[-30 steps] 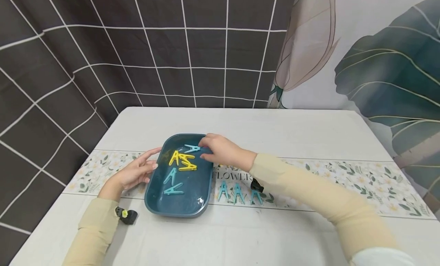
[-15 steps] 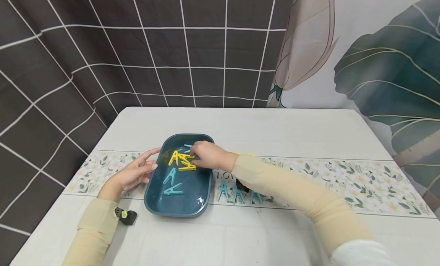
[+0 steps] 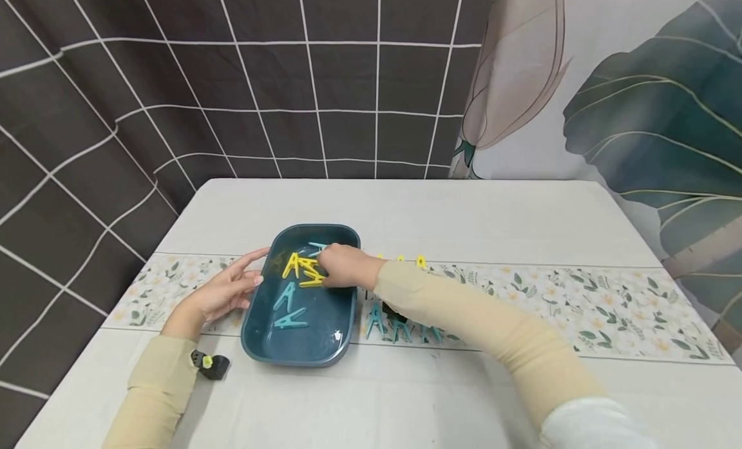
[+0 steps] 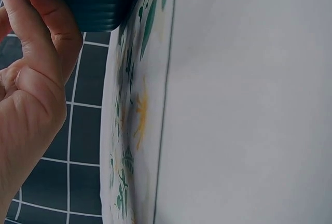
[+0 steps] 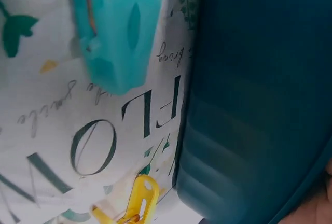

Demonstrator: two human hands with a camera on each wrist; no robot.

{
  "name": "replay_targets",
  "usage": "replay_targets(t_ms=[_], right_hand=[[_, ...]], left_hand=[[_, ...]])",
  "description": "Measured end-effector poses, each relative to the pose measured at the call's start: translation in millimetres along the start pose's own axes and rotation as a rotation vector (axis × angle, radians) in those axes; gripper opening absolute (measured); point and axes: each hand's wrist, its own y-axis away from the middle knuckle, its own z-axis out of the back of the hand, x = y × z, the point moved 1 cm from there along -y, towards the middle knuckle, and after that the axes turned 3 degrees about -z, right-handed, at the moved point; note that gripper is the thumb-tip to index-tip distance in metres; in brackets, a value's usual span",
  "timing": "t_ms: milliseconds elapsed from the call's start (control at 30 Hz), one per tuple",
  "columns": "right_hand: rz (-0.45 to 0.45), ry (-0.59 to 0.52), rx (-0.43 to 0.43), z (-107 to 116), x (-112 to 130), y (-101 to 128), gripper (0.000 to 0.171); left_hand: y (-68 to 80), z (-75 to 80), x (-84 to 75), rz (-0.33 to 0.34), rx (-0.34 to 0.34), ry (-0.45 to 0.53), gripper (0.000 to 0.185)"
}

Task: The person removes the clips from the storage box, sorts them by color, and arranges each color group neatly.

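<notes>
A dark blue plastic basin (image 3: 315, 347) holds yellow clothespins (image 3: 312, 279) bunched toward its far half. Two turquoise clothespins (image 3: 290, 319) lie nearer its front, and another turquoise clothespin (image 3: 316, 245) shows at the back, partly covered. My right hand (image 3: 349, 267) reaches down inside the basin over the right wall, right at the yellow clothespins. Its fingertips are hidden, so I cannot tell whether they pinch one. My left hand (image 3: 223, 292) touches the left wall, thumb near the rim; in the left wrist view its fingers (image 4: 62, 32) extend up against the basin's ribbed outer side.
Right of the basin, several turquoise clothespins (image 3: 375, 320) form a row on the floral strip (image 3: 545, 301) of the white tablecloth (image 3: 464, 220). Yellow clothespins (image 3: 420, 261) stand behind them, partly blocked by my right forearm. A dark gridded cloth (image 3: 342, 75) hangs behind the table.
My right hand has moved left and down into the basin, from the far turquoise clothespin toward the yellow ones. My left hand stays at the basin's left side.
</notes>
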Motion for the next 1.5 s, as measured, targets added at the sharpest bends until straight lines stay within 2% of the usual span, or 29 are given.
replay_targets(t_ms=[333, 467, 700, 833, 933, 1267, 1500], right_hand=[[-0.097, 0.092, 0.045, -2, 6, -2, 0.024], [-0.101, 0.118, 0.037, -2, 7, -3, 0.022], [-0.081, 0.099, 0.018, -3, 5, -5, 0.015], [-0.052, 0.047, 0.009, -4, 3, -5, 0.009], [-0.031, -0.015, -0.014, -4, 1, -3, 0.012], [0.038, -0.245, -0.079, 4, -3, 0, 0.007], [-0.008, -0.345, -0.126, 8, -2, 1, 0.002]], left_hand=[[-0.3, -0.4, -0.6, -0.007, 0.003, 0.007, 0.062], [-0.9, 1.5, -1.8, -0.017, 0.007, -0.007, 0.061], [-0.7, 3.5, -2.6, -0.022, 0.014, -0.020, 0.061], [-1.1, 2.9, -0.5, 0.001, -0.006, -0.039, 0.062], [-1.6, 2.1, 0.8, 0.014, -0.013, -0.043, 0.063], [-0.9, 2.6, 0.7, 0.004, 0.004, -0.015, 0.062], [-0.3, 2.6, -0.7, -0.009, 0.022, -0.006, 0.061]])
